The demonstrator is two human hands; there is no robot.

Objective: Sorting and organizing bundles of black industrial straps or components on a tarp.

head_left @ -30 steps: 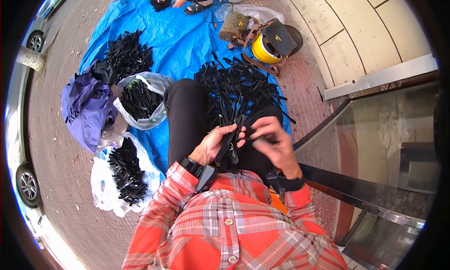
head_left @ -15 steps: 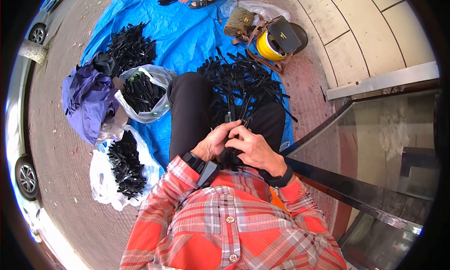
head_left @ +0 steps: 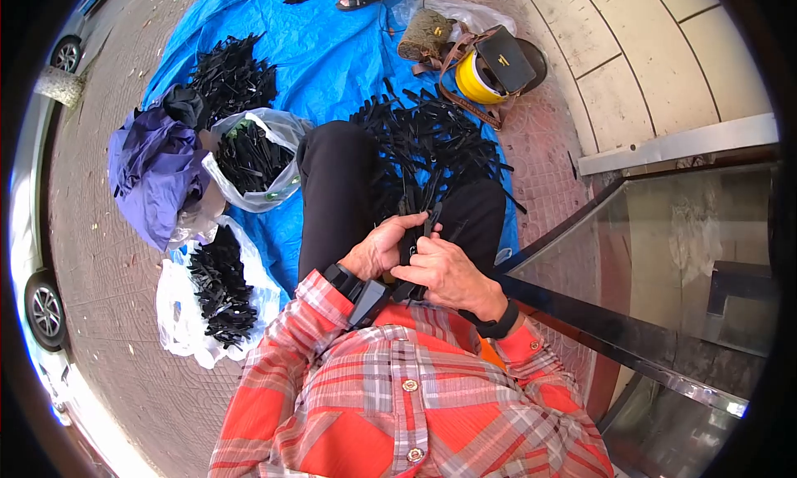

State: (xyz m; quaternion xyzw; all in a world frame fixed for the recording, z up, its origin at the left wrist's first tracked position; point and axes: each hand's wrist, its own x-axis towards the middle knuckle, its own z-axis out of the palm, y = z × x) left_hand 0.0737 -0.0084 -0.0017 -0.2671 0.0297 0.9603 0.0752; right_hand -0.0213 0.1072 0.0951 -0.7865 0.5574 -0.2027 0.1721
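Both hands meet over the lap: the left hand point(head_left: 383, 247) is curled around a bundle of black strips point(head_left: 413, 239), and the right hand point(head_left: 446, 272) pinches the same bundle (fingers closed on it). Just beyond them lies a loose pile of black strips point(head_left: 432, 142) on a blue tarp point(head_left: 328, 42). Left of the hands, a clear bag point(head_left: 253, 158) holds more.

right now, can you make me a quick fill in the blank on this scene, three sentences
1. Both hands, left hand and right hand, hold a bunch of ____ strips.
2. The tarp under the loose pile is ____.
3. The helmet by the bag is ____.

Missing words: black; blue; yellow
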